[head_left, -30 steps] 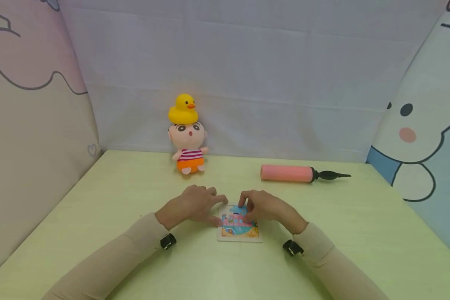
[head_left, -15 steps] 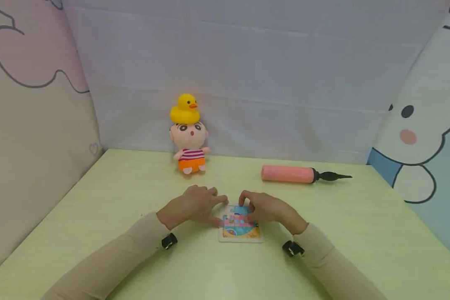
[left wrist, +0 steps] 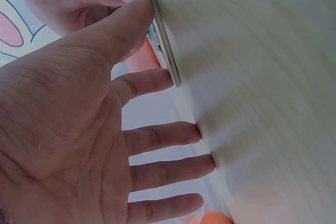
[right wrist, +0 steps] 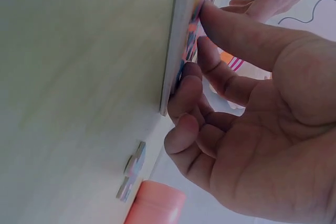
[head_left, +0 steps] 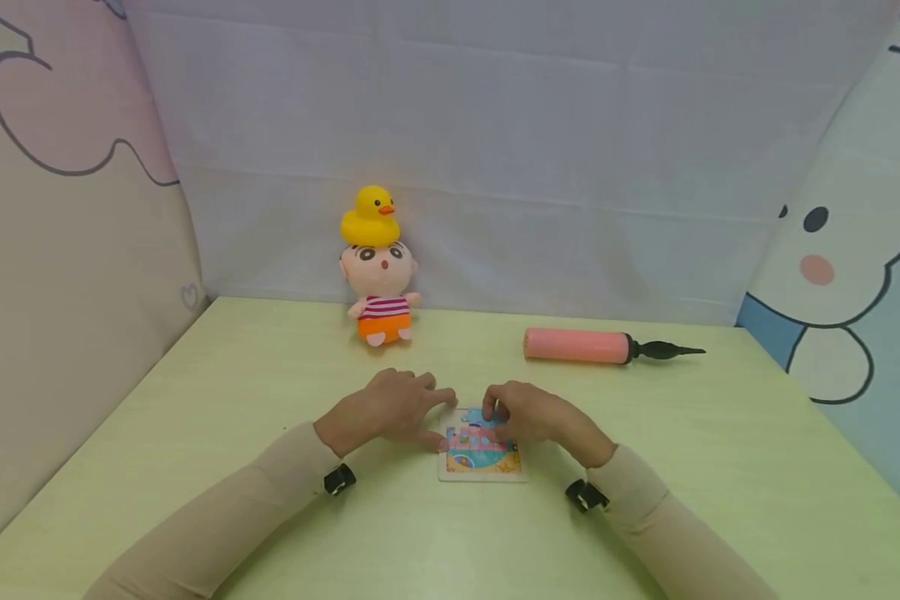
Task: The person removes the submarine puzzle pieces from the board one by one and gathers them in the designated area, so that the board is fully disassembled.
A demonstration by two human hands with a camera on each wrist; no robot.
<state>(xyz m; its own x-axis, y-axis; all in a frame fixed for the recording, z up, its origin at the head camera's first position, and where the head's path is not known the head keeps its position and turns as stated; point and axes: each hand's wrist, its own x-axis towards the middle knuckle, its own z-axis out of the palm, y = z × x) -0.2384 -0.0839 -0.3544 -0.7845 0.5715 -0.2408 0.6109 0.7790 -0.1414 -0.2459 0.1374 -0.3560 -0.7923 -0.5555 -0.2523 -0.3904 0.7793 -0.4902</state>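
A small jigsaw puzzle in a pale tray [head_left: 483, 477] lies flat on the table in the head view. My left hand [head_left: 390, 407] is at its left side, thumb and index fingertip touching the tray. In the left wrist view the left fingers [left wrist: 163, 132] are straight and spread. My right hand [head_left: 531, 412] is over the upper right of the puzzle. Its bent index finger and thumb [right wrist: 247, 32] pinch at a puzzle piece, mostly hidden by the fingers. The other right fingers are curled beside the tray.
Loose puzzle pieces [right wrist: 134, 166] lie on the table near the pink pump [head_left: 579, 346], which is at the back right. A plush doll [head_left: 384, 308] sits at the back left with a yellow rubber duck [head_left: 371, 221] on its head. A pale curtain [head_left: 480, 142] hangs behind.
My right index finger has drawn slightly inward, nearer to the thumb over the puzzle. The left hand keeps its place on the tray. The head view has shifted a little.
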